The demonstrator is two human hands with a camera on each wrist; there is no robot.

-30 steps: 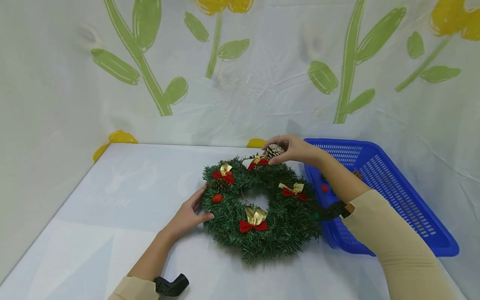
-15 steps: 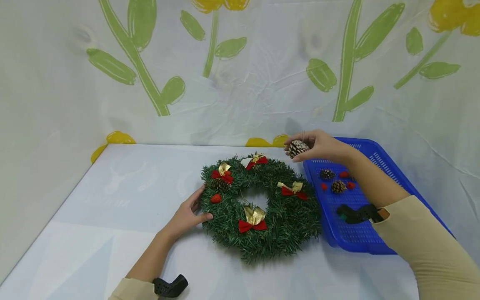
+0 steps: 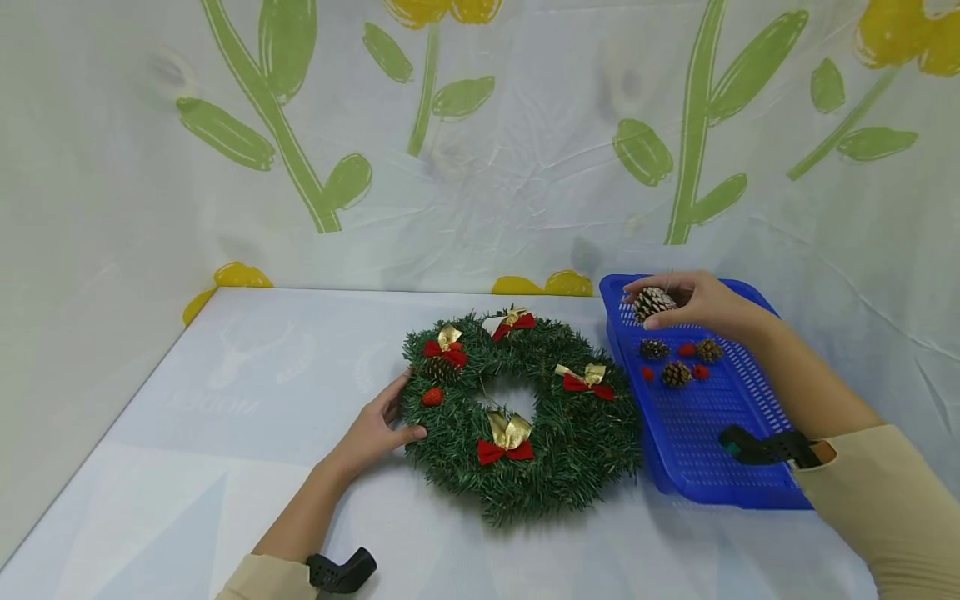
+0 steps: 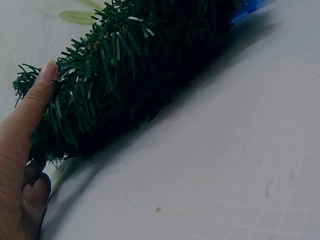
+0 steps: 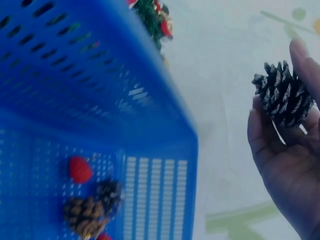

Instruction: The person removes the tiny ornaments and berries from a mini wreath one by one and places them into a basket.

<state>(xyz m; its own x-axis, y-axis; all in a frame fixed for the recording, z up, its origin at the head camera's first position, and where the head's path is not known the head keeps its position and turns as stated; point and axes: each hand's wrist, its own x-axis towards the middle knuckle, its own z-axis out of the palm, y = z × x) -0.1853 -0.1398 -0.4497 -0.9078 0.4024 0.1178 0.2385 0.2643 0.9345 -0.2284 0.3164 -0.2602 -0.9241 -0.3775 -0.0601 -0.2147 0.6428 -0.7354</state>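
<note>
wreath (image 3: 577,442): green | 4 bows (image 3: 507,452): red-gold | basket (image 3: 678,437): blue | pinecone (image 3: 654,306): white-tipped

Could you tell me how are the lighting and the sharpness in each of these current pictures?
Head view: bright, fairly even light, soft shadow under the wreath; left wrist view: dim, the wreath's lower side nearly black; right wrist view: bluish cast, basket rim blurred, pinecone in the right hand crisper.

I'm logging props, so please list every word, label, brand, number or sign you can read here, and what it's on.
No text can be read for certain.
Pale lettering on the tabletop, below a printed antlered head: too faint to read.
Small white piece at the far edge of the wreath: no legible marks.
</note>
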